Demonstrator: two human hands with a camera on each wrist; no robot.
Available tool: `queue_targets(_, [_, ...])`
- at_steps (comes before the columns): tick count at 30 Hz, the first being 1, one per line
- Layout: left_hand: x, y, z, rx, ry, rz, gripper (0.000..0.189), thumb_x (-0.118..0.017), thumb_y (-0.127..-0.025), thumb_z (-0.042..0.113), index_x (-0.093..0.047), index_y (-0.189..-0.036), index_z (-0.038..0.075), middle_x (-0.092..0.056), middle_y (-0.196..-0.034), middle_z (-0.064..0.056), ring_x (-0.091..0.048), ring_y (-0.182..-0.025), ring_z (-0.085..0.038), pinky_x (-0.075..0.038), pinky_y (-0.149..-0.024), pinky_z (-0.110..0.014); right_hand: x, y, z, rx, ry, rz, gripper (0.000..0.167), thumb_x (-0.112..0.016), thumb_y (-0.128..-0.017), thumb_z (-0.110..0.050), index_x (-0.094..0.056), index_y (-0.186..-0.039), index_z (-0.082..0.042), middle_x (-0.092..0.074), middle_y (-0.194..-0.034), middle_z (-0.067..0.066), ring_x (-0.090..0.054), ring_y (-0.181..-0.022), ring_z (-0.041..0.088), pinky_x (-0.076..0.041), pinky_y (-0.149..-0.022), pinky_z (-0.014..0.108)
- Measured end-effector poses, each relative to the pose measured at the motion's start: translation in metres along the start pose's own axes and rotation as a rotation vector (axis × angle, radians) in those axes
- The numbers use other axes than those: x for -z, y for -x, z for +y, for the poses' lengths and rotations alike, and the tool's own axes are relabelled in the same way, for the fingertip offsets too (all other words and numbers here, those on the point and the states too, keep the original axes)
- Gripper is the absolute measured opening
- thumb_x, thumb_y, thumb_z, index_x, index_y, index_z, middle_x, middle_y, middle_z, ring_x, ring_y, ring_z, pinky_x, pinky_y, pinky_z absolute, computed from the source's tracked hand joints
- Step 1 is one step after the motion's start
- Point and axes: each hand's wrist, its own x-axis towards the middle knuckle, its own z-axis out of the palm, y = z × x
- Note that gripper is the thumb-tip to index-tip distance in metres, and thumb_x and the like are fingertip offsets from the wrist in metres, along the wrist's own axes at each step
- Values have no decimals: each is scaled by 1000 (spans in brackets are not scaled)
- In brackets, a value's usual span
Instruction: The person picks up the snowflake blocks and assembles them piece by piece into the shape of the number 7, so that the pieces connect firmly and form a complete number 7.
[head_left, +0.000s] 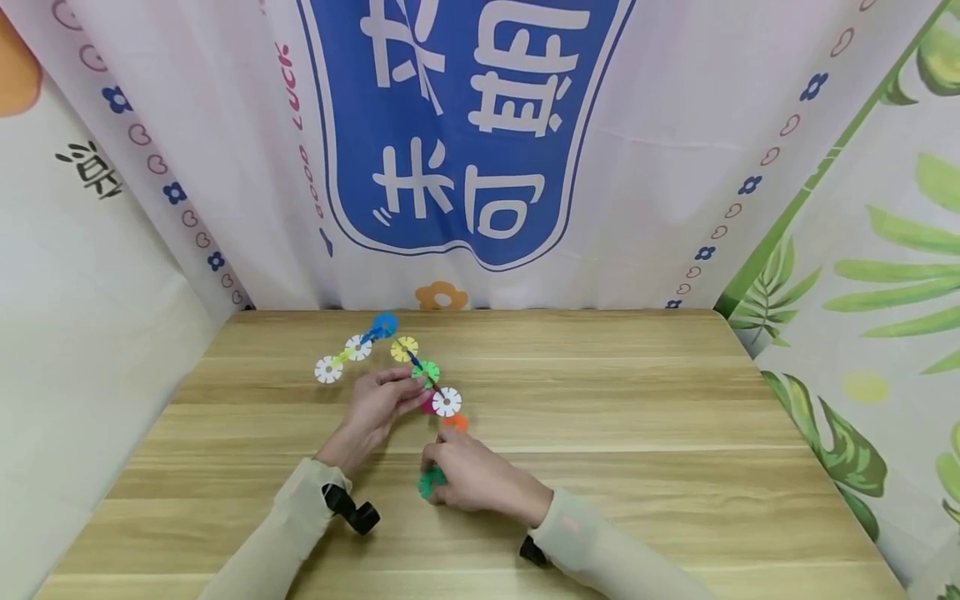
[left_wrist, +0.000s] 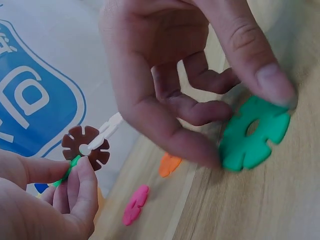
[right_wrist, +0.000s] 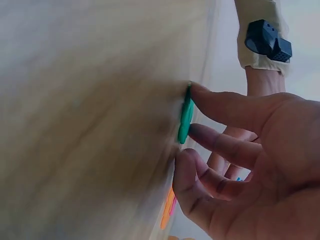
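My left hand [head_left: 375, 404] pinches a green notched disc [head_left: 427, 367] between thumb and fingers. That disc belongs to a chain of interlocking snowflake discs, with a yellow disc [head_left: 399, 344] at the far end, a dark blue one, then a brown disc [left_wrist: 73, 143] and a white disc [head_left: 454, 403] at the near end. Lower on the table, my right hand [head_left: 480, 477] grips a teal-green snowflake disc [left_wrist: 272, 127] by its edges, thumb at one side and a fingertip at the other. In the right wrist view this disc appears edge-on, close to the wood.
An orange disc [left_wrist: 170, 164] and a pink disc [left_wrist: 135, 206] lie on the wooden table [head_left: 637, 433] near the held chain. Farther back left lies another chain of white, yellow-green and blue discs [head_left: 386, 320]. A printed curtain [head_left: 645, 183] hangs behind the table.
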Motion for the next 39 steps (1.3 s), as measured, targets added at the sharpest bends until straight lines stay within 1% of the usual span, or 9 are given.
queue_targets(3, [0,0,-1,0,9,-5,39,-64,-100,-5,-53,-137,-9,-69,-105,-6,-77,-90,-13,-65,-94,-26,2,2,0,-47,-53,-35,24,-86,-87,-21,-73,-105,-15,-55,-104,-4,-49,-81,3,-46,-67,13])
queue_targets(6, [1,-1,-2,-3,10,-4,37,-63,-100,-5,-53,-136,-8,-70,-104,-5,-77,-90,-13,-65,-93,-25,5,4,-1,-81,-68,-60,25,-88,-85,-21,-72,-103,-15,-54,-100,-5,-48,-79,4,-46,-66,14])
queue_targets(10, [0,0,-3,-4,6,-5,36,-63,-100,-4,-54,-135,-8,-71,-103,-5,-77,-91,-14,-66,-92,-25,8,6,-1,-84,-77,-77,26,-91,-81,-20,-70,-95,-16,-58,-90,-8,-48,-80,3,-46,-67,15])
queue_targets(15, [-2,0,-3,-10,14,11,33,-64,-98,-6,-56,-131,-6,-72,-96,-4,-76,-87,-14,-66,-90,-25,8,13,1,-73,-196,-50,25,-91,-81,-12,-67,-88,-16,-63,-79,-11,-53,-70,-1,-50,-64,14])
queue_targets(23, [-4,-1,0,-17,12,20,42,-63,-100,-2,-51,-140,-7,-76,-99,-5,-76,-88,-15,-66,-91,-26,8,27,14,-46,-288,103,20,-87,-86,-12,-68,-81,-16,-69,-77,-12,-57,-67,-6,-53,-62,12])
queue_targets(28, [-6,1,2,-10,12,18,39,-63,-100,-3,-52,-138,-4,-76,-99,-5,-76,-88,-15,-66,-91,-27,8,35,26,-8,-389,187,17,-82,-90,-9,-68,-82,-14,-73,-81,-5,-61,-72,-5,-55,-65,12])
queue_targets(33, [-9,3,4,0,25,2,35,-65,-99,-2,-55,-133,-2,-75,-99,-5,-75,-87,-15,-66,-91,-26,15,44,33,-15,-514,270,11,-78,-92,-2,-69,-88,-8,-77,-90,7,-71,-81,4,-61,-71,14])
queue_targets(36, [-10,3,5,1,31,-6,32,-66,-99,-1,-56,-129,-2,-75,-99,-4,-74,-88,-15,-66,-92,-27,22,48,36,-23,-524,369,9,-79,-90,-1,-74,-96,-4,-79,-91,9,-73,-80,10,-62,-71,14])
queue_targets(39, [-10,4,6,-1,38,-15,27,-66,-99,-1,-57,-124,0,-74,-98,-4,-74,-88,-16,-66,-93,-27,27,50,39,-42,-531,472,15,-80,-88,0,-78,-103,0,-81,-92,13,-75,-76,15,-63,-68,15])
